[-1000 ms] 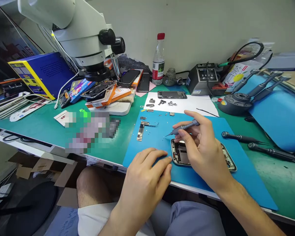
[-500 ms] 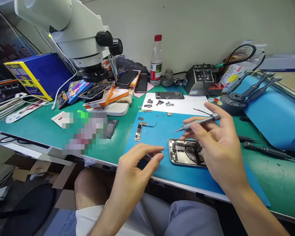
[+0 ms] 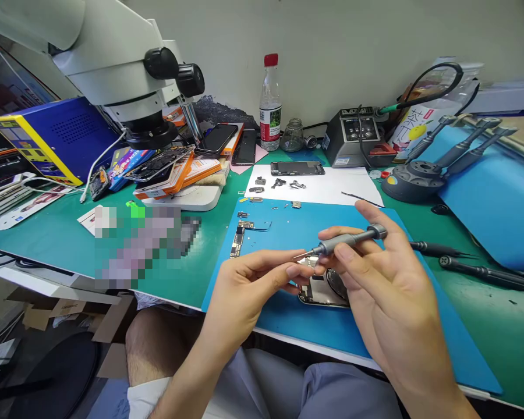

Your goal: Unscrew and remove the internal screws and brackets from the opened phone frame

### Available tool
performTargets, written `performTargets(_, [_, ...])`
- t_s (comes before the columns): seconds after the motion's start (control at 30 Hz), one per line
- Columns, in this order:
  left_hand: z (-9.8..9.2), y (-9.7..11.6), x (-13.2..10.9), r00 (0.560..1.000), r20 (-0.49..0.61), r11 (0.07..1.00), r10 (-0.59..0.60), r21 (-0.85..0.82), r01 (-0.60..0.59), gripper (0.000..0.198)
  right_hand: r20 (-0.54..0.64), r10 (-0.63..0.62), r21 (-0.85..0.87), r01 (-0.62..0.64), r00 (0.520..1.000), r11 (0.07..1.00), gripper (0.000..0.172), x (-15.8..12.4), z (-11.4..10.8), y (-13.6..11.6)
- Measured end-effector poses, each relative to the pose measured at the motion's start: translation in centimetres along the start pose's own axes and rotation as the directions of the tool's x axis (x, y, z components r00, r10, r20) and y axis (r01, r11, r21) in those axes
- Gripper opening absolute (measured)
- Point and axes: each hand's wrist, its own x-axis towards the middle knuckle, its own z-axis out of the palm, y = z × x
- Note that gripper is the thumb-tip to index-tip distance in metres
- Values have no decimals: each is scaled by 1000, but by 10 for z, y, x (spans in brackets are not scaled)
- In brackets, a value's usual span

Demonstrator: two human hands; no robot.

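In the lower middle of the frame we see the right hand (image 3: 388, 302), its grip clenched round a grey screwdriver (image 3: 351, 239) held nearly level above the worktop (image 3: 498, 326), tip pointing left. The left hand (image 3: 244, 291) enters from the lower left, with its thumb and forefinger at that tip. The spot is too small for us to make out, so we cannot tell whether this grip pinches anything or merely touches the blade. Under both hands an opened phone shell (image 3: 321, 289) lies on the blue mat (image 3: 283, 227), mostly hidden behind the right palm and fingers, only its left end showing. Left of it on the mat rests a narrow circuit board (image 3: 237, 240), with tiny parts we cannot identify scattered toward the white sheet (image 3: 332, 187). A dark screwdriver (image 3: 436, 250) lies to the right, its handle end hidden behind the right hand. A microscope (image 3: 113, 64) is cut off at the upper left, and a pixelated patch (image 3: 140, 241) masks part of the worktop.
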Motion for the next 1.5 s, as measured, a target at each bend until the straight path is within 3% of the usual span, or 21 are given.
performTargets(0.2, [3,-1,-4,997,-53,998,59,19,-58,12,0,-22,-27,22,1000,999,58,-4,1,0])
performTargets(1.2, [-3,-3,-3,995,67,997,70,-37,-68,24,29,-22,-65,24,999,998,54,0,-6,3])
performTargets(1.5, [-4,-4,-3,995,82,996,55,-74,-49,22,-6,55,24,-55,998,998,61,2,-1,-1])
